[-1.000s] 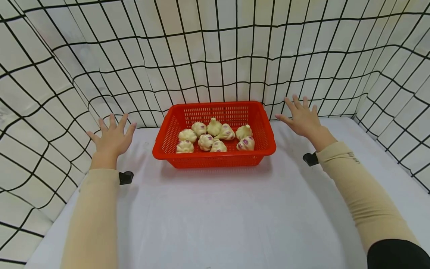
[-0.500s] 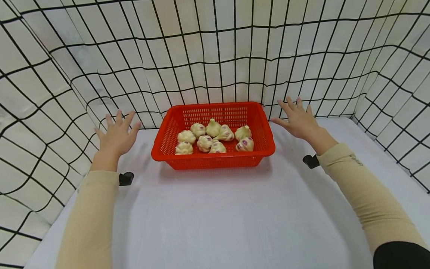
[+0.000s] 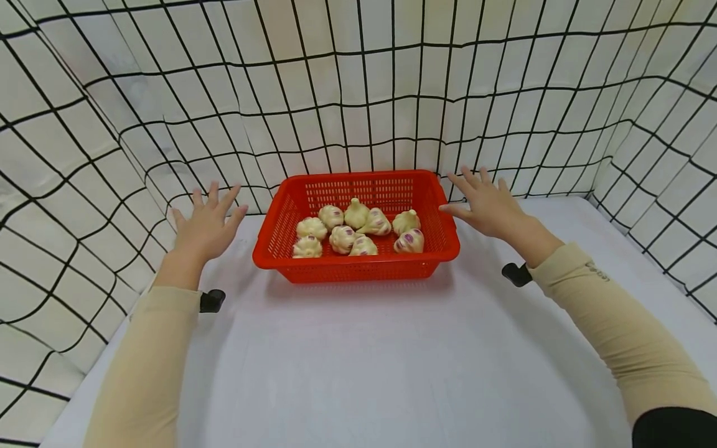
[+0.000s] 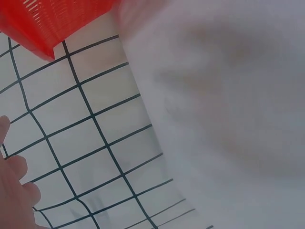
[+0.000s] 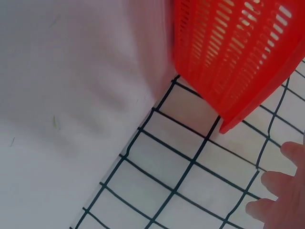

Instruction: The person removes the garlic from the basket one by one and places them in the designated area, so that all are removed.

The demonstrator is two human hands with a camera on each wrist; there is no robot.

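Note:
A red plastic basket point(image 3: 358, 269) with slotted walls stands on the white surface, holding several garlic bulbs point(image 3: 343, 238), cream with purple streaks. To its left, my left hand point(image 3: 206, 230) hovers with fingers spread, apart from the rim. My right hand point(image 3: 493, 208) is at the basket's right end, fingers spread and holding nothing; its thumb tip overlaps the rim in the head view, and I cannot tell if it touches. In the left wrist view a corner of the basket point(image 4: 71, 19) shows at top left. The right wrist view has the basket's slotted side point(image 5: 228, 52) at top right.
Black wire mesh point(image 3: 358, 99) backed by white sheeting encloses the back and both sides. A white cloth-like surface point(image 3: 358, 361) spreads in front of the basket. Beige sleeves cover both forearms, and a small black device point(image 3: 211, 301) sits at the left wrist.
Both hands have moved inward toward the basket, the left hand to the right and the right hand to the left. Basket and garlic bulbs stay in place.

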